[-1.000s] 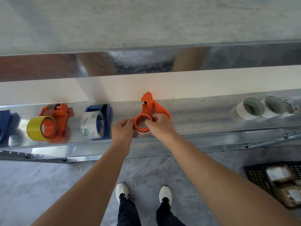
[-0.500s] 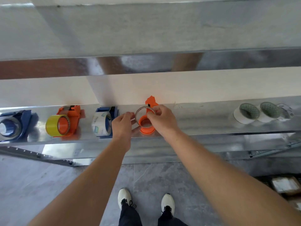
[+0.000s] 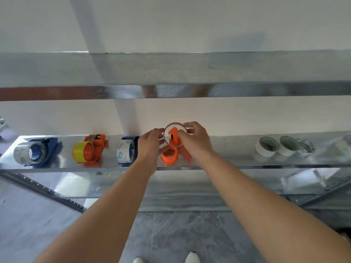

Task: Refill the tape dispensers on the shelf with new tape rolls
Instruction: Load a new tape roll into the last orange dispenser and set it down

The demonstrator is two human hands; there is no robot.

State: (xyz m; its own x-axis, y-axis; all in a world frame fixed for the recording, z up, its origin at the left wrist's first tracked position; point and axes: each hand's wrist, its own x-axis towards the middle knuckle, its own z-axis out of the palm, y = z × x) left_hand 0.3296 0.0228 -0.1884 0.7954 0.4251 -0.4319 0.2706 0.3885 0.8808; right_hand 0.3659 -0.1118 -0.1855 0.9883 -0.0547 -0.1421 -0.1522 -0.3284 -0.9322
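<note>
An orange tape dispenser stands in the middle of the metal shelf, its round hub bare. Just above the hub hangs a thin clear tape ring, almost used up. My right hand grips the ring's right side, and the fingertips of my left hand hold its left edge, thumb by the hub. To the left stand a blue dispenser with a white printed roll, an orange dispenser with a yellow roll and a blue dispenser with a clear roll.
Three loose tape rolls lie in a row at the right of the shelf. A second metal shelf runs overhead against the white wall. Below are lower shelf rails, grey floor tiles and my white shoes.
The clear ring has come off the orange hub and risen above it in both hands. The view has tilted upward, so the shelf sits lower in the frame.
</note>
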